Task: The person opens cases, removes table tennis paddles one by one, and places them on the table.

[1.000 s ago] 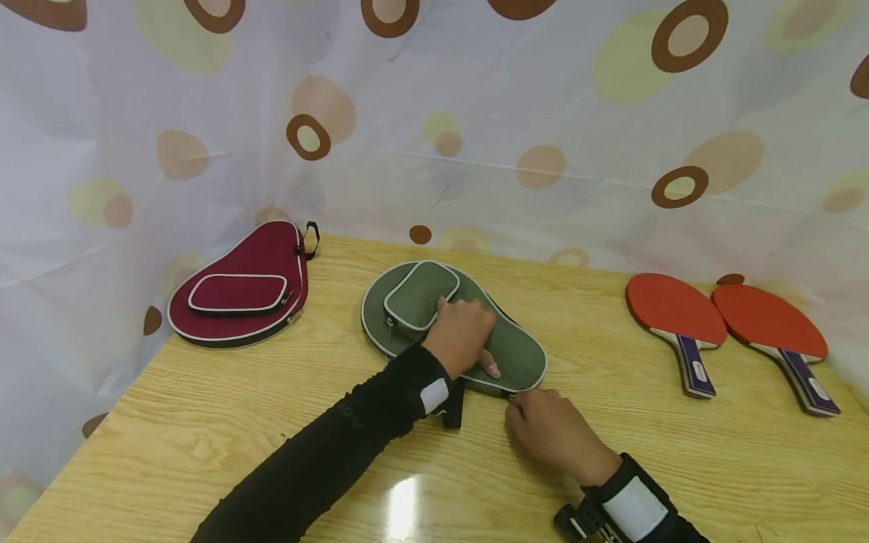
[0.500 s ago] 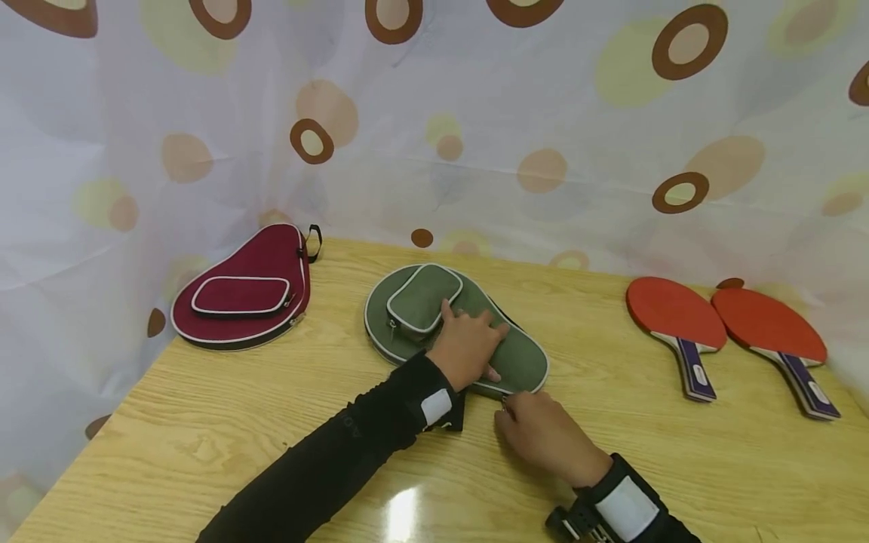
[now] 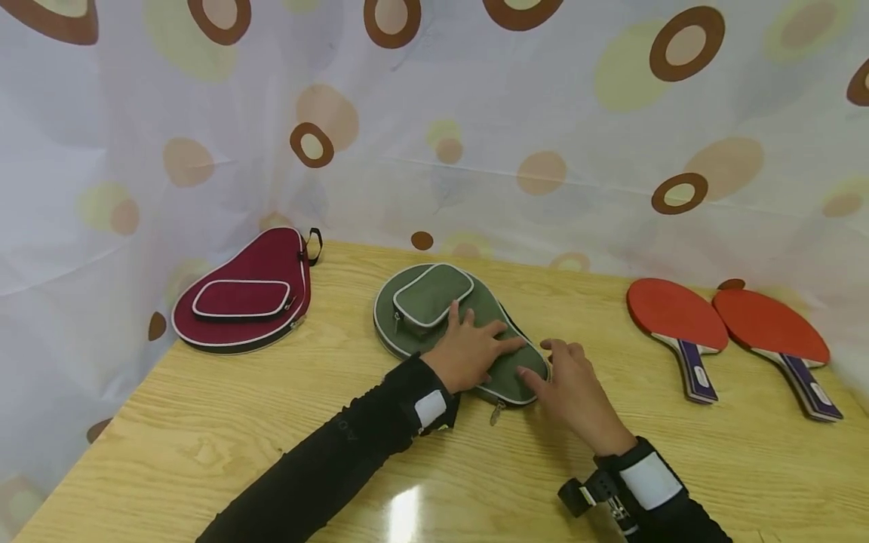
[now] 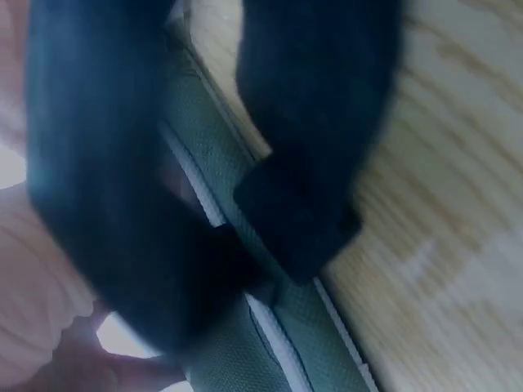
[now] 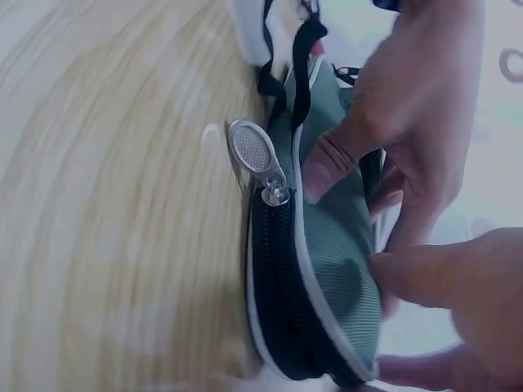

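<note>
A green table tennis bat case (image 3: 512, 369) with white piping lies at mid-table, its small pocket (image 3: 433, 296) upward. My left hand (image 3: 468, 351) rests on it with fingers spread; in the right wrist view the left thumb (image 5: 327, 167) presses the fabric. My right hand (image 3: 577, 388) is at the narrow end, its thumb touching the top and its fingers apart along the far edge. A metal zipper pull (image 5: 255, 151) hangs free at the near side, beside the black zipper (image 5: 282, 278). In the left wrist view, dark blurred straps (image 4: 302, 196) hide part of the case.
A maroon bat case (image 3: 244, 294) with a black loop lies at the left. Two red bats (image 3: 675, 309) with purple handles lie side by side at the right. Behind the wooden table (image 3: 326, 460) hangs a patterned curtain (image 3: 475, 90).
My right hand has let go of the zipper pull and moved up to the case's narrow end. My left fingers have spread out. The green case has shifted slightly right.
</note>
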### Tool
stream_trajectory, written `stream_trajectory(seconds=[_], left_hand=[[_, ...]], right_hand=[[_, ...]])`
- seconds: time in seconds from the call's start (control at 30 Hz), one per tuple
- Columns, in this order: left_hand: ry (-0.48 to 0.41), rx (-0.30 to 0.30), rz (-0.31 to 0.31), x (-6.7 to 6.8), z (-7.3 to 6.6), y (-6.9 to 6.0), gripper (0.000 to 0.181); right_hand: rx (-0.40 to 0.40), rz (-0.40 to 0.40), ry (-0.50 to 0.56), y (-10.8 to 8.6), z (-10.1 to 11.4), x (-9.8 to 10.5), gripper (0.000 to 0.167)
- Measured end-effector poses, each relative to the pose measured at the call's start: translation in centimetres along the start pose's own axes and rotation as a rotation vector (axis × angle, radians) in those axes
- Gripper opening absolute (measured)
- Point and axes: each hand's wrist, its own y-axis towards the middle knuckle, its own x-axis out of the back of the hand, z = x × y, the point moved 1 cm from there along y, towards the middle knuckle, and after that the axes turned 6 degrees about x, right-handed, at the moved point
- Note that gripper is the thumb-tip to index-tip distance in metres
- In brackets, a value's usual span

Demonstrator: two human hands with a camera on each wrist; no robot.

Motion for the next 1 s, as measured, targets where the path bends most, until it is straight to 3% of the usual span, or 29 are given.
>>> stream_trajectory(seconds=[0.13,0.4,0.6,1.0], left_hand=[[-0.056,-0.069,-0.014,-0.1,0.2,0.0,0.063],[-0.189,-0.190,0.023,-0.3,0.9,0.1,0.068],[-0.305,-0.256,0.050,-0.3,1.0,0.2,0.071],[-0.431,-0.359,0.086,-0.2,1.0,-0.1,0.068]], right_hand=[[-0.013,0.089,-0.004,0.1,-0.4,-0.4,0.055],[-0.001,0.087,0.003,-0.5,0.0,-0.3,0.027],[-0.004,0.091,-0.038,-1.1,0.7,-0.3,0.031],[-0.044,0.152,-0.039,-1.7,1.7,-0.1,0.034]])
